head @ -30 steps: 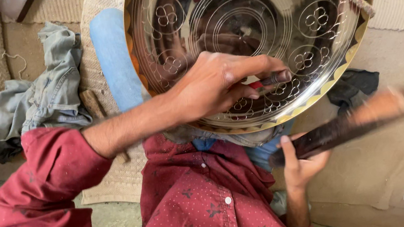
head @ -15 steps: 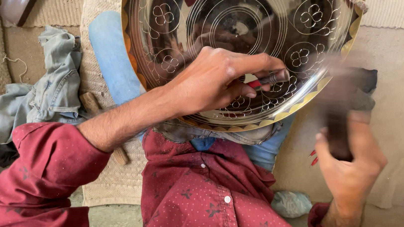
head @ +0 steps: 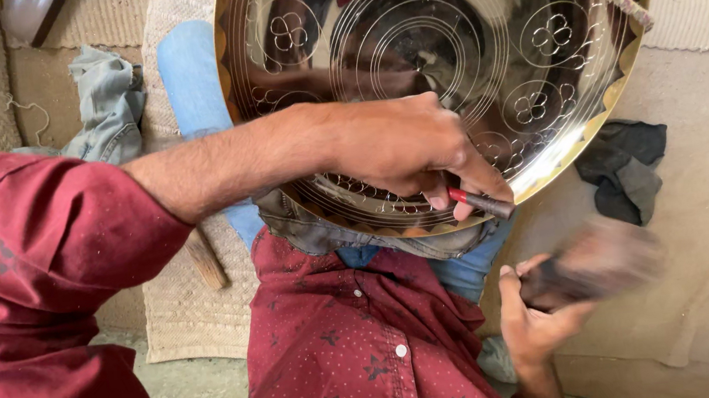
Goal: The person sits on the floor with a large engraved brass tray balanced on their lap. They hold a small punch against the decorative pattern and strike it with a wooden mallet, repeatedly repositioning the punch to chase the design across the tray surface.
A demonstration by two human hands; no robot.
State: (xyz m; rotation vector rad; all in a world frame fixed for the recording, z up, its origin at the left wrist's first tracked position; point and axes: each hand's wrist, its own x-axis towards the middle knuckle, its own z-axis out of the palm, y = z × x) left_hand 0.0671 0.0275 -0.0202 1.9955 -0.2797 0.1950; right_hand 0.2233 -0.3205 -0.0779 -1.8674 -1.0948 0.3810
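Here a large round brass tray [head: 446, 66], polished mirror-bright and engraved with concentric rings and small flower shapes, leans on the person's lap over the blue jeans. The left hand [head: 406, 150] lies on its lower rim, fingers pinched tight round a thin dark chisel [head: 487, 203] with a red band. The right hand [head: 538, 316] grips a blurred dark mallet [head: 594, 266] just below. A crumpled dark cloth [head: 628, 166] lies on the woven mat [head: 707, 127].
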